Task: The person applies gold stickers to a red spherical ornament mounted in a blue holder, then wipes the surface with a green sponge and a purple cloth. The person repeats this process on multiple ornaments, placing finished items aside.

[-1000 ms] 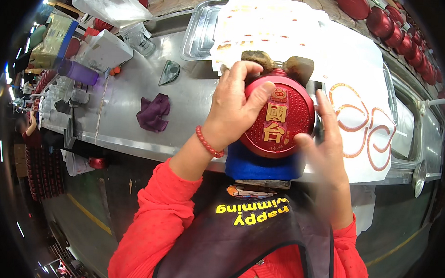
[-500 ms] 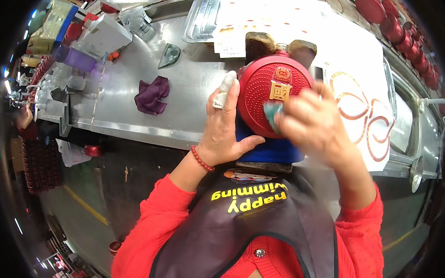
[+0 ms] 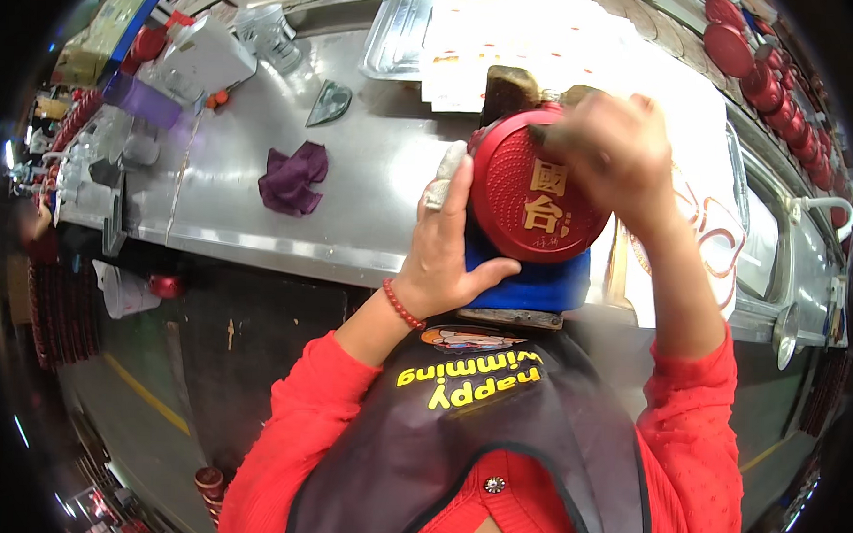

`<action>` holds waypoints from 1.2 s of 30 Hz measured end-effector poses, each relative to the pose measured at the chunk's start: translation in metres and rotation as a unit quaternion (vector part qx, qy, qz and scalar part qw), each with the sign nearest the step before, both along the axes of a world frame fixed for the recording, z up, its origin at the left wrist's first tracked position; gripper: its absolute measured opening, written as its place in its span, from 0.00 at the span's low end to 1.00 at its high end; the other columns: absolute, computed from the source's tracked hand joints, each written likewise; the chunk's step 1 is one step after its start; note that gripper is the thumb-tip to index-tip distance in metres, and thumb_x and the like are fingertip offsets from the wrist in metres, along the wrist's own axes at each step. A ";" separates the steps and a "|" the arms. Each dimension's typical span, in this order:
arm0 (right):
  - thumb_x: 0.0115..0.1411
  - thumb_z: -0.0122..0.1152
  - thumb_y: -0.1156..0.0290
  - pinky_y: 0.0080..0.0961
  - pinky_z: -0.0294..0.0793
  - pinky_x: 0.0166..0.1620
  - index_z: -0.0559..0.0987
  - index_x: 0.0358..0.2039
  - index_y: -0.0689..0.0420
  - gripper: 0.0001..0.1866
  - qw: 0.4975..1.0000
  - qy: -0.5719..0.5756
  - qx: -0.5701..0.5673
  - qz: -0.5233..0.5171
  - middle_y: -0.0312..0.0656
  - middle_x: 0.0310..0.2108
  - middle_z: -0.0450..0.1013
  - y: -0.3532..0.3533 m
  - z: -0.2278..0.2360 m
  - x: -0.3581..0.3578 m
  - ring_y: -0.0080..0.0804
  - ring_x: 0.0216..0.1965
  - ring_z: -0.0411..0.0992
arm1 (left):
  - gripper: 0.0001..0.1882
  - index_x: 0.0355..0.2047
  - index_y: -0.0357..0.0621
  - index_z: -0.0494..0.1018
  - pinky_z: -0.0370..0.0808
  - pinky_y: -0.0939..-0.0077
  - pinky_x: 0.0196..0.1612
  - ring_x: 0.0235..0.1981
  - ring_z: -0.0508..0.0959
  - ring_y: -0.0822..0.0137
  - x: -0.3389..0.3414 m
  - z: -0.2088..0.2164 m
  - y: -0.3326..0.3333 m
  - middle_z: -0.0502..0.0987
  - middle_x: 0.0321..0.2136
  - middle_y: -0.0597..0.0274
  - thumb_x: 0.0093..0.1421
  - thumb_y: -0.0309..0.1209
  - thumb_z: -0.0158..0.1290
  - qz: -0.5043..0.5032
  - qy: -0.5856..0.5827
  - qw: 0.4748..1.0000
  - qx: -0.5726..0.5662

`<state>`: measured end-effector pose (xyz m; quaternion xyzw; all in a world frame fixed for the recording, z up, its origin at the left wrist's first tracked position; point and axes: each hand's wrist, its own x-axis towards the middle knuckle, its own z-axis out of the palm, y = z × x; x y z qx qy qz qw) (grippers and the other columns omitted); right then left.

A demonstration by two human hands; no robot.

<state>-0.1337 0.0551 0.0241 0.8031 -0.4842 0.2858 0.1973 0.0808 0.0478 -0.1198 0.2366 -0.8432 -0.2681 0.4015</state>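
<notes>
A round, flat red bottle [image 3: 504, 196] with a dotted face and raised gold characters lies face up on a blue pad [image 3: 538, 287]. My left hand [image 3: 443, 262] grips its left edge, fingers along the side and thumb at the near rim. Pale wraps cover some of those fingertips. Over the bottle's upper right, my right hand [image 3: 623, 156] is closed and blurred by motion. A dark bit of a small teal cloth [image 3: 538, 132] peeks from its fingers. Brown blocks [image 3: 508, 89] stand at the bottle's far end, partly behind my right hand.
On the metal bench [image 3: 231, 224] to the left lie a crumpled purple cloth [image 3: 293, 177] and a greenish, glassy piece [image 3: 330, 104]. A clear tray [image 3: 393, 42] and white sheets [image 3: 519, 35] are at the back. Red looped strips [image 3: 723, 249] lie on the right.
My right hand has moved up across the bottle's face, from its lower right to its upper right, uncovering the lower gold characters. My left hand keeps its place on the edge.
</notes>
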 end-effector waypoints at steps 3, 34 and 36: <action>0.46 0.67 0.69 0.28 0.68 0.45 0.76 0.27 0.49 0.08 0.974 -0.048 0.085 0.204 0.36 0.26 0.68 0.051 -0.039 0.000 0.30 0.29 0.72 | 0.59 0.75 0.37 0.45 0.44 0.42 0.72 0.73 0.52 0.42 0.005 0.017 -0.023 0.48 0.72 0.32 0.60 0.70 0.51 -0.041 -0.011 0.992 -0.116; 0.67 0.54 0.76 0.40 0.68 0.66 0.81 0.56 0.51 0.18 0.898 -0.052 0.300 -0.319 0.42 0.67 0.65 0.027 -0.157 -0.236 0.47 0.67 0.63 | 0.34 0.56 0.45 0.76 0.59 0.49 0.67 0.66 0.60 0.48 -0.006 0.006 -0.002 0.77 0.55 0.42 0.65 0.61 0.52 -0.033 0.004 0.995 -0.094; 0.65 0.56 0.77 0.41 0.67 0.66 0.82 0.54 0.52 0.18 0.903 -0.070 0.302 -0.297 0.43 0.66 0.65 0.019 -0.160 -0.235 0.48 0.66 0.62 | 0.34 0.55 0.45 0.76 0.59 0.49 0.67 0.66 0.60 0.48 -0.006 0.006 -0.002 0.77 0.55 0.42 0.65 0.61 0.52 -0.034 0.002 0.995 -0.096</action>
